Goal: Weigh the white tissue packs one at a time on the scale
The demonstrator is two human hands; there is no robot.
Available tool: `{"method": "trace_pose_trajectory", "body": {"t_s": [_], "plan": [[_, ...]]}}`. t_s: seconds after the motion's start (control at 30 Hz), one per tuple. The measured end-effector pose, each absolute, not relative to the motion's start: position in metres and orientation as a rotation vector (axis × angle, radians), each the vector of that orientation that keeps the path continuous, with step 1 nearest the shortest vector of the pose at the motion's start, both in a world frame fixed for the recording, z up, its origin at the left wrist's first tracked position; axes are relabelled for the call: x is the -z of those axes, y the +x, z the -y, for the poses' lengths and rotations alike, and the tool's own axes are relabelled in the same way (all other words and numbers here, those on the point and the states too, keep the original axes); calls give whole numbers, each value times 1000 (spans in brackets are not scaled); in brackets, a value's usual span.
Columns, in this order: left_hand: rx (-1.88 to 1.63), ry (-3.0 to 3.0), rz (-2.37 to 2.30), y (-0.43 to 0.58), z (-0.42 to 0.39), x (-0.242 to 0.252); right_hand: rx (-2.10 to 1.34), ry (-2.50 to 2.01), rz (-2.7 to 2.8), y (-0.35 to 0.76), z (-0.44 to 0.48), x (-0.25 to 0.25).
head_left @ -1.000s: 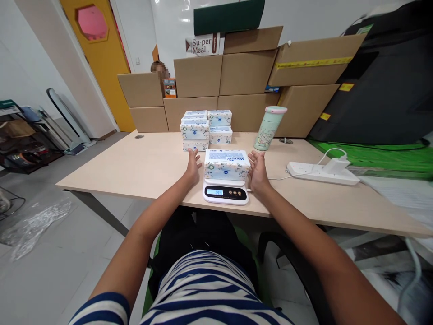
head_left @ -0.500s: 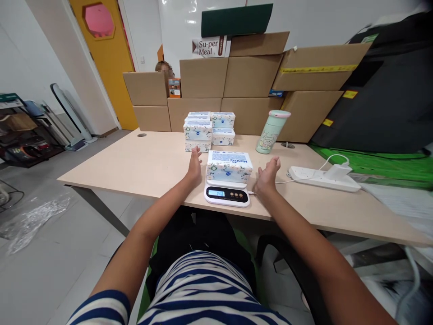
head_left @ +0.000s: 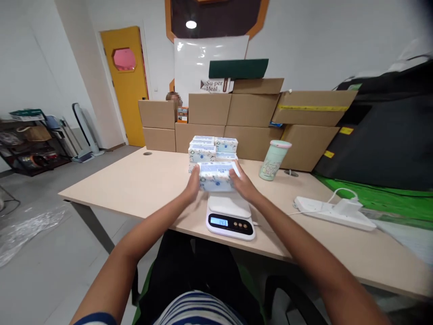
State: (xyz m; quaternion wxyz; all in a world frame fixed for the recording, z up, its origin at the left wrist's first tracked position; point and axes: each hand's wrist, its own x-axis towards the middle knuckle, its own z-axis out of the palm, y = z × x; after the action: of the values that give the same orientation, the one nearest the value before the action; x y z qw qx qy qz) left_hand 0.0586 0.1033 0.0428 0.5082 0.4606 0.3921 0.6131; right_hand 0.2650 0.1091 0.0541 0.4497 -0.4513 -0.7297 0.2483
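Left grip [head_left: 193,184], right grip [head_left: 244,185] on pack [head_left: 216,179], scale [head_left: 229,206] near table edge [head_left: 265,249], room leftward

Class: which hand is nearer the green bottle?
Right. The right hand, at the right end of the tissue pack, is left of the bottle; the left hand, at the pack's left end, is farther left.

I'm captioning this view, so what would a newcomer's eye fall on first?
Probably the pack at the center, held between the left hand and the right hand, with the white scale nearer the table's front edge. Behind, brown boxes rise in a stack, with a mint bottle before them on the right. The yellow door stands out at the back left.
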Motion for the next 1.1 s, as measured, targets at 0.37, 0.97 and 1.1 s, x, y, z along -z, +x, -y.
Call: {"method": "trace_pose_trajectory", "body": {"t_s": [0.37,0.97,1.1], "plan": [[-1023,1568,-2153,-37,-134,-44,102,-1624,2721,168,-143,-84],[-816,1948,-1961,-13,-144,-24,218,-1554,2724,225,-168,-71],[-701,2006,-2011,-8,-144,-24,196,-1586,2742,247,-185,-76]]}}
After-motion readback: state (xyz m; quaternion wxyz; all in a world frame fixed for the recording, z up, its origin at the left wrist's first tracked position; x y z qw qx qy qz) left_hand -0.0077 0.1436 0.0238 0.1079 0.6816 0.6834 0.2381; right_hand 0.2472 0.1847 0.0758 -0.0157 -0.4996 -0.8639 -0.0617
